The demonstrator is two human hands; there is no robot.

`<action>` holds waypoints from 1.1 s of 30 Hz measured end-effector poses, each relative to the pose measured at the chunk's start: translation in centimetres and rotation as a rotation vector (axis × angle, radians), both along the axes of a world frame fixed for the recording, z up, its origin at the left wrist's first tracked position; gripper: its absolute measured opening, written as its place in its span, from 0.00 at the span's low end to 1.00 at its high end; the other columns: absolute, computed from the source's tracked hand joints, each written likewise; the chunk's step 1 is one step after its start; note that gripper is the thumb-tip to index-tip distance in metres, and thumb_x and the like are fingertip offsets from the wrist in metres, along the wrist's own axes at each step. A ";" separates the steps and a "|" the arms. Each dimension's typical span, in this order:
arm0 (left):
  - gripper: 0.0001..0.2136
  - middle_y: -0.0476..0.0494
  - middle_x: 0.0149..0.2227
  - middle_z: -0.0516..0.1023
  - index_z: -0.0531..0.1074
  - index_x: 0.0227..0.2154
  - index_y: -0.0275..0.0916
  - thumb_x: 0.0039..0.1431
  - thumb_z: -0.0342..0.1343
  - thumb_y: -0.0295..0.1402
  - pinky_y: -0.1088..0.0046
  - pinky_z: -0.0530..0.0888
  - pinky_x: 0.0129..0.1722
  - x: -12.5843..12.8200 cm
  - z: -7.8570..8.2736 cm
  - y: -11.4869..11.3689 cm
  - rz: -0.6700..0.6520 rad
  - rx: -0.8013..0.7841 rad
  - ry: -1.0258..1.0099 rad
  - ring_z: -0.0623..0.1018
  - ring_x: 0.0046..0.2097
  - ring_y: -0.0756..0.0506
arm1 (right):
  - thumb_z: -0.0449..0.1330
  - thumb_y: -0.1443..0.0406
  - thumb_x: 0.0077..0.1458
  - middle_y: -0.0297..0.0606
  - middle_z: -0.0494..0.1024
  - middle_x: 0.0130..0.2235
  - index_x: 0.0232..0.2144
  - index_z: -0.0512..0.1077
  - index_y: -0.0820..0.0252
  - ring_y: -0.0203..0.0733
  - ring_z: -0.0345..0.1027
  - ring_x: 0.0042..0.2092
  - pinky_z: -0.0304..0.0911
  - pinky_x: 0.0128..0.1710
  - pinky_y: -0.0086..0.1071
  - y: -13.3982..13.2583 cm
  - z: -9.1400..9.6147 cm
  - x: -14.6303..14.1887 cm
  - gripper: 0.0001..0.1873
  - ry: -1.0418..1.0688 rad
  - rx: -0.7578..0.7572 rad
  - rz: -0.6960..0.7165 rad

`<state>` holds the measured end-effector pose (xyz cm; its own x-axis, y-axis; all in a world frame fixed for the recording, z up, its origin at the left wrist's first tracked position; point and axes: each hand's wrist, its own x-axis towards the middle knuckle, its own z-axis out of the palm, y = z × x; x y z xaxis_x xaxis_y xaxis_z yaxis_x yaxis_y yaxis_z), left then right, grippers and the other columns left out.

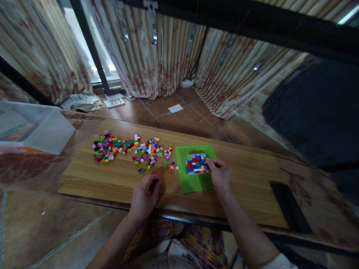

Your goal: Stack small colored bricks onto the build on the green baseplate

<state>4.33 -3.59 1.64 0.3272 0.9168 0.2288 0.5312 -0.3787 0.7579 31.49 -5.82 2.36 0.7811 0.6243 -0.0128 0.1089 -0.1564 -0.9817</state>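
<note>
A bright green baseplate (193, 185) lies on the wooden board, bearing a low block structure of many-coloured toy bricks (196, 164). At the structure's right edge is my right hand (221, 175), thumb and fingers pinched together; whatever lies between the fingertips is hidden. My left hand (144, 196) rests over the board, left of the baseplate, with its fingers curled around a small dark blue brick (156, 181). Beyond that hand, loose bricks (151, 147) of many colours are spread out, with a denser heap (106, 147) farther left.
A clear plastic bin (53, 129) stands at the far left. On the right end of the wooden board (252, 179) lies a black flat object (291, 207). Papers and a booklet (114, 102) are on the tiled floor beyond, before striped curtains (157, 63). A dark bar crosses overhead.
</note>
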 end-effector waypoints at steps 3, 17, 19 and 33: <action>0.06 0.46 0.35 0.77 0.71 0.38 0.39 0.60 0.52 0.33 0.72 0.73 0.39 0.0 -0.2 0.0 0.003 0.009 0.001 0.78 0.37 0.47 | 0.65 0.54 0.42 0.33 0.76 0.23 0.22 0.75 0.60 0.37 0.67 0.27 0.63 0.31 0.31 0.0 -0.3 -0.2 0.14 -0.033 0.013 -0.003; 0.06 0.43 0.37 0.78 0.72 0.35 0.39 0.60 0.51 0.34 0.68 0.75 0.41 -0.2 -0.4 0.5 -0.015 0.051 -0.045 0.78 0.39 0.45 | 0.60 0.44 0.46 0.37 0.78 0.26 0.28 0.77 0.61 0.36 0.66 0.25 0.63 0.27 0.30 -1.6 0.2 0.4 0.26 0.038 0.033 0.036; 0.06 0.43 0.36 0.78 0.72 0.35 0.39 0.59 0.51 0.34 0.68 0.75 0.41 -0.2 -0.4 0.5 -0.017 0.071 -0.042 0.78 0.39 0.45 | 0.61 0.44 0.45 0.36 0.78 0.26 0.28 0.77 0.61 0.36 0.66 0.24 0.63 0.26 0.30 -1.9 0.2 0.5 0.25 0.030 0.023 0.040; 0.09 0.43 0.38 0.81 0.77 0.37 0.41 0.57 0.54 0.34 0.64 0.76 0.45 0.0 -0.5 0.3 -0.013 -0.106 -0.266 0.79 0.41 0.44 | 0.61 0.52 0.49 0.40 0.81 0.35 0.32 0.79 0.58 0.44 0.73 0.37 0.66 0.41 0.36 -3.9 2.5 -3.2 0.17 -0.150 0.026 0.222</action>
<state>4.37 -3.33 1.12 0.2803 0.9363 0.2116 0.3040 -0.2956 0.9057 28.25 -9.70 4.84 0.6172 0.7789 0.1116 0.2826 -0.0871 -0.9553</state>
